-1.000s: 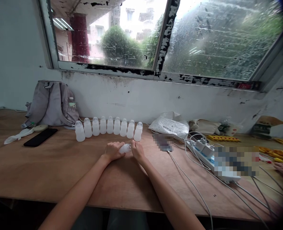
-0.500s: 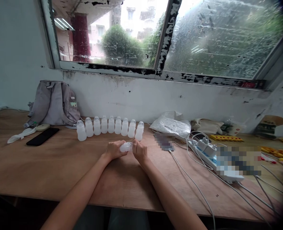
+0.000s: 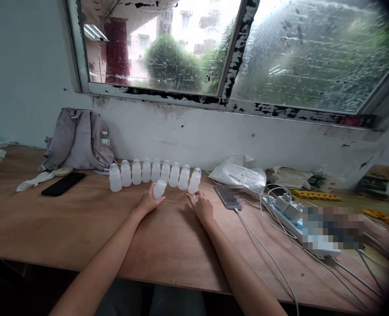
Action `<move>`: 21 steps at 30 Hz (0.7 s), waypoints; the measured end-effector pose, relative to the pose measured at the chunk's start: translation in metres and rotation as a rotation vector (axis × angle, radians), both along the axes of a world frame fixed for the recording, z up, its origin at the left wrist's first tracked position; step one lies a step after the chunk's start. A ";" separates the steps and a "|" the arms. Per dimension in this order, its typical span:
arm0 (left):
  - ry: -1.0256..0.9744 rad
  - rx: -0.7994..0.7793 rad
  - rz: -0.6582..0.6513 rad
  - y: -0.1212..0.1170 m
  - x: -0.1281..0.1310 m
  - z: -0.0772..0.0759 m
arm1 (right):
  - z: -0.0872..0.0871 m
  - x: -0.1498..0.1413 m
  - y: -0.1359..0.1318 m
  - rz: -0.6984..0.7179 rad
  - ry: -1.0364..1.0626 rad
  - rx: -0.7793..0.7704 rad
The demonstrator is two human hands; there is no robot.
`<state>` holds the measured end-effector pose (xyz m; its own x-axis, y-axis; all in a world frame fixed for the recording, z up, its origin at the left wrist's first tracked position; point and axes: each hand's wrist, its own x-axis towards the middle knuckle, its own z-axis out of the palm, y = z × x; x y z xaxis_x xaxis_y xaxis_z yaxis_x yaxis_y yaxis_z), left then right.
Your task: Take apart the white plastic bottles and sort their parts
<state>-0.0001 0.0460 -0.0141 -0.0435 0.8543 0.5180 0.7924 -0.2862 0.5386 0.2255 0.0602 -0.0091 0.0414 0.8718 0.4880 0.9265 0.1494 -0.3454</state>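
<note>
My left hand (image 3: pixel 148 199) is wrapped round a frosted white baby bottle (image 3: pixel 159 189), tilted with its top to the upper right. No clear dome shows on that bottle's top. Apart from it, to the right, my right hand (image 3: pixel 203 207) pinches a small clear piece (image 3: pixel 195 196) that looks like a bottle cap, partly hidden by the fingers. Behind both hands several like bottles stand upright in a curved row, each with a clear dome cap; the rightmost bottle (image 3: pixel 194 181) is just beyond my right fingertips.
A grey backpack (image 3: pixel 77 140), a black phone (image 3: pixel 63 184) and a white strip (image 3: pixel 36 181) lie left. To the right are a plastic-wrapped package (image 3: pixel 239 171), a phone on a cable (image 3: pixel 225 195) and a power strip (image 3: pixel 285 215) with trailing cords. Another person's hand (image 3: pixel 382 237) shows at the right edge.
My hands have moved apart. The left has drawn the bottle left and tipped it more upright; the right has come off its top end with a small clear piece. The view has shifted slightly.
</note>
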 end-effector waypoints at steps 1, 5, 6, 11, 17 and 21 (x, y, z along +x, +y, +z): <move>0.008 0.000 -0.005 -0.001 0.001 0.000 | 0.000 -0.002 0.000 0.011 0.003 -0.013; 0.061 0.020 -0.042 -0.008 0.009 0.001 | 0.007 -0.005 -0.009 0.102 0.089 0.122; 0.080 0.029 -0.056 -0.011 0.012 0.002 | 0.010 -0.007 -0.013 0.162 0.121 0.172; 0.204 0.075 -0.159 -0.023 0.033 0.002 | 0.015 -0.025 -0.035 0.489 0.326 0.138; 0.334 0.114 -0.218 -0.027 0.047 0.003 | 0.014 -0.038 -0.036 0.375 0.510 0.113; 0.364 0.119 -0.240 -0.030 0.049 0.006 | 0.016 -0.035 -0.037 0.383 0.525 0.120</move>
<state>0.0487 0.0164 -0.0085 0.3521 0.7515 0.5580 0.8276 -0.5284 0.1893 0.1901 0.0231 0.0071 -0.0014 0.8133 0.5819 0.5130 0.5001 -0.6977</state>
